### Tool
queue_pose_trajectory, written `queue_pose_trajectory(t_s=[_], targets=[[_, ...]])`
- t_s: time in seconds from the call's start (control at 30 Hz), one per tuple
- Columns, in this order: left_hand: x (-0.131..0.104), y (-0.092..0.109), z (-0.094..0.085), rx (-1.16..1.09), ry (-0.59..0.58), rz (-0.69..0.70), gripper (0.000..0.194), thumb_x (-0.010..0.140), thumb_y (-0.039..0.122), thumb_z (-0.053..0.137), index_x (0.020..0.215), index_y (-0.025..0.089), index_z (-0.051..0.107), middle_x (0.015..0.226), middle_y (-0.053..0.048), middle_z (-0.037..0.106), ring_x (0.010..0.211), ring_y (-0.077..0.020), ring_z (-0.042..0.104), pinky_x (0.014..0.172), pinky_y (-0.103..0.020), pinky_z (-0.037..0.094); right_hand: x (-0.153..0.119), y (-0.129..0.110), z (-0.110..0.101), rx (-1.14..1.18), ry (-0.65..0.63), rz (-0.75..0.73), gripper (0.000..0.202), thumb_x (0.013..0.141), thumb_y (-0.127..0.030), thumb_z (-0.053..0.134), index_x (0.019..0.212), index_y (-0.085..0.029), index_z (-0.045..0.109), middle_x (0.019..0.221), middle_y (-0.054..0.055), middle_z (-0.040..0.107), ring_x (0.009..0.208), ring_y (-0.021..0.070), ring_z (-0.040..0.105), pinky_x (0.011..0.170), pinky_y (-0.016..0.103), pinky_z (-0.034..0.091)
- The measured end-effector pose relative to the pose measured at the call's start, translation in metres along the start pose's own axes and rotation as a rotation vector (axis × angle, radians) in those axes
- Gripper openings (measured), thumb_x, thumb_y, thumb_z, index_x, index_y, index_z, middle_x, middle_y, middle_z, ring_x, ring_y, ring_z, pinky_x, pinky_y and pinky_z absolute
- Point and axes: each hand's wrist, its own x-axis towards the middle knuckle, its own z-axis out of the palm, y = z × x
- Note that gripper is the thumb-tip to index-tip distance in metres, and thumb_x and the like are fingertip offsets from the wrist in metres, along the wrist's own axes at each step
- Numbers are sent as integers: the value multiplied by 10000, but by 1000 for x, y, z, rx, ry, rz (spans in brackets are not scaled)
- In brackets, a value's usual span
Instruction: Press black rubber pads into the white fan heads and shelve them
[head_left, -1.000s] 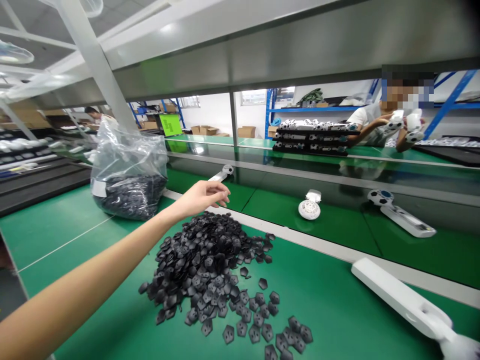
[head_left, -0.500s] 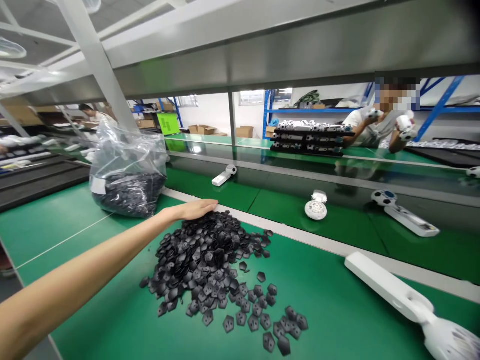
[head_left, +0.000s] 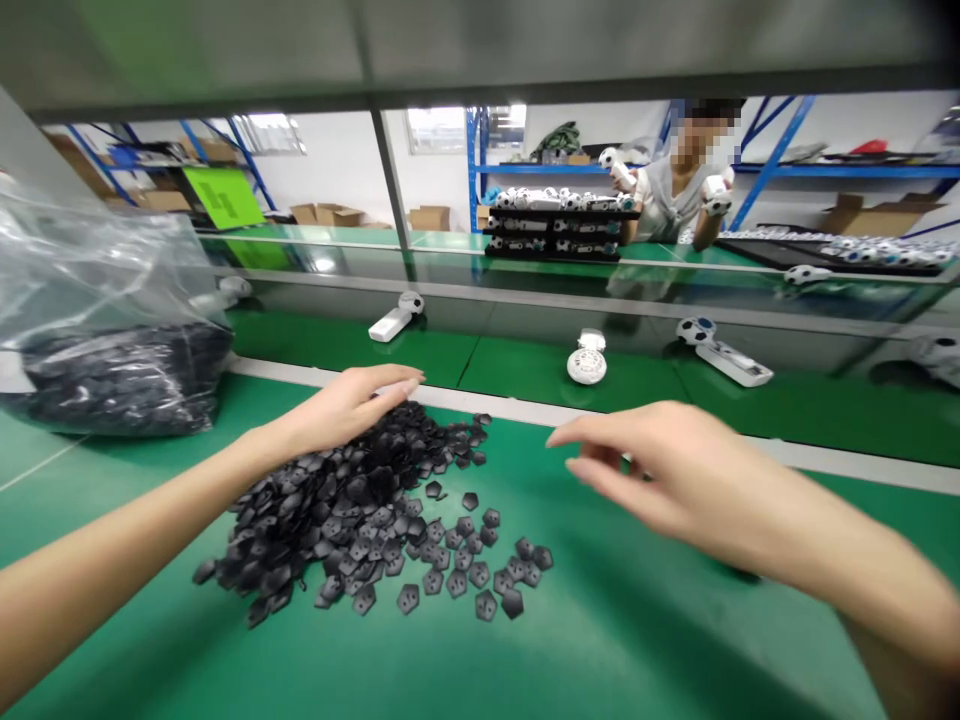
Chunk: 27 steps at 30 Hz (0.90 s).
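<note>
A heap of black pentagon-shaped plastic pieces (head_left: pixel 322 535) lies on the green tabletop, with several loose ones spread toward its right side. My left hand (head_left: pixel 337 405) is over the back edge of this heap, its fingers stretched out and the thumb apart from them. To the right of the heap, my right hand (head_left: pixel 667 470) hovers above the table with thumb and forefinger parted; I see nothing between them. The undersides of both hands are hidden.
A clear plastic bag (head_left: pixel 120 370) of black pieces stands at the left. Beyond a pale strip, a green belt carries a white fan with a football-patterned head (head_left: pixel 394 320), a white round-headed part (head_left: pixel 587 360) and another football-patterned fan (head_left: pixel 724 355). A co-worker (head_left: pixel 679 185) sits across, holding football-patterned items.
My right hand has come into view from the right. The view has turned rightward, and the white handheld fan at the near right is no longer visible. My left hand stays by the heap.
</note>
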Motion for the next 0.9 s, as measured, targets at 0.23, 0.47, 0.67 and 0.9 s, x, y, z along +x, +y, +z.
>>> queue_pose_trajectory(t_s=[0.23, 0.47, 0.67, 0.9], targets=[[-31, 52, 46, 175, 8, 251, 453, 1050, 456, 500, 1367, 209, 709, 1432, -146, 697, 1316, -345, 640, 1133, -483, 511, 43, 1, 75, 162, -174, -8, 301, 1030, -124, 599, 1269, -207, 762, 1298, 76, 773, 1197, 284, 716, 1022, 418, 538], [-49, 49, 41, 291, -114, 206, 169, 944, 337, 718, 1072, 255, 790, 1000, -71, 775, 969, -297, 686, 747, -377, 524, 66, -13, 94, 228, -274, -4, 96, 980, -302, 794, 1026, -220, 814, 1041, 49, 805, 951, 244, 733, 788, 336, 485], [-35, 59, 40, 322, -248, 194, 53, 908, 201, 753, 944, 237, 769, 1005, -67, 769, 993, -302, 686, 778, -377, 514, 72, -20, 101, 290, -361, 27, 90, 928, -195, 832, 868, -220, 771, 857, -15, 756, 782, 157, 667, 675, 273, 393], [-24, 53, 34, 88, -212, 274, 233, 960, 215, 591, 846, 256, 790, 869, -67, 759, 904, -291, 717, 819, -375, 528, 52, -12, 83, -90, -281, 60, 102, 972, -135, 727, 930, -228, 728, 951, 10, 775, 813, 214, 696, 618, 322, 306]])
